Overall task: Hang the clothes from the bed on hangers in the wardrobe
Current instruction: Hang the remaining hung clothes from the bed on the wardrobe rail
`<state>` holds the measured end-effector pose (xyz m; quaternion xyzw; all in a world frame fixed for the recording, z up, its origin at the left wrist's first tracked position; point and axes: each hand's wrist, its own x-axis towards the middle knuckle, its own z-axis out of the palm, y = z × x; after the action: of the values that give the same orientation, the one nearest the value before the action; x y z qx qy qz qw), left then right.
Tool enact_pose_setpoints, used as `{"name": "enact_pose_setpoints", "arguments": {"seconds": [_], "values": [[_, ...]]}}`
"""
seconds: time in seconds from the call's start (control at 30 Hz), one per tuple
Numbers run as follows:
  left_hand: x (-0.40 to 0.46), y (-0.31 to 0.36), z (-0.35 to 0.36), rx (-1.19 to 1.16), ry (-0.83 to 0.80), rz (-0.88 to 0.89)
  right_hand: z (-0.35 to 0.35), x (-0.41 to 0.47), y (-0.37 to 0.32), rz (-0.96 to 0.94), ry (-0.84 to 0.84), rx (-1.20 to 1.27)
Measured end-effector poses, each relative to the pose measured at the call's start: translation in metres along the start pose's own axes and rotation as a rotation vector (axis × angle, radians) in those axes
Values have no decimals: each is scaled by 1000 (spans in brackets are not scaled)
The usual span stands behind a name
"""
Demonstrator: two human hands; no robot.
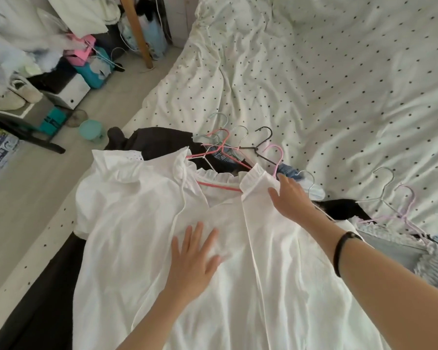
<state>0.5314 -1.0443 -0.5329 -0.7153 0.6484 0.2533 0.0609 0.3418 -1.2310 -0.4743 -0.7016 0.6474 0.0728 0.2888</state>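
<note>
A white blouse (142, 248) lies spread face-up across the near edge of the bed (339, 84), on top of dark clothing (157, 142) that shows beyond its collar and at its left. A pink hanger (219, 186) is already threaded inside the neckline; its bar shows through the open collar and its hook points toward the far side. The left hand (194, 258) lies flat on the chest of the blouse, fingers straight and spread, pressing the cloth down. The right hand (290, 195) rests on the right shoulder panel near the frilled collar, fingers straight too, so neither grip is pinching anything.

Just beyond the collar is a cluster of loose hangers (248, 145), with their hooks crossing one another, and two more hangers (392, 198) lie to the right over a pale blue garment (400, 246).

The risk, I'd say, is in the lift. The pink hanger's hook sits right among the others, so pulling it up could drag a tangle along. The blouse also looks open at the front, and the shoulder could slide off the bar if raised unevenly.
</note>
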Motion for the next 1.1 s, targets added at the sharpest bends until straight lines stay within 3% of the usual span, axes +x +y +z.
{"name": "enact_pose_setpoints", "arguments": {"seconds": [0.23,0.47,0.6,0.77,0.93,1.1], "values": [[24,-1,14,-117,55,10,20,45,1,66,-65,-20],[24,0,15,-163,51,-18,21,61,-8,163,-2,185],[13,6,-9,-202,78,-40,5,43,-14,150,170,256],[6,5,-59,-192,279,-14,-27,-7,-11,-17,391,219],[1,34,-128,-262,503,-2,-63,-83,19,84,497,445],[-26,99,-197,-218,667,190,-116,-189,70,121,623,501]]}}
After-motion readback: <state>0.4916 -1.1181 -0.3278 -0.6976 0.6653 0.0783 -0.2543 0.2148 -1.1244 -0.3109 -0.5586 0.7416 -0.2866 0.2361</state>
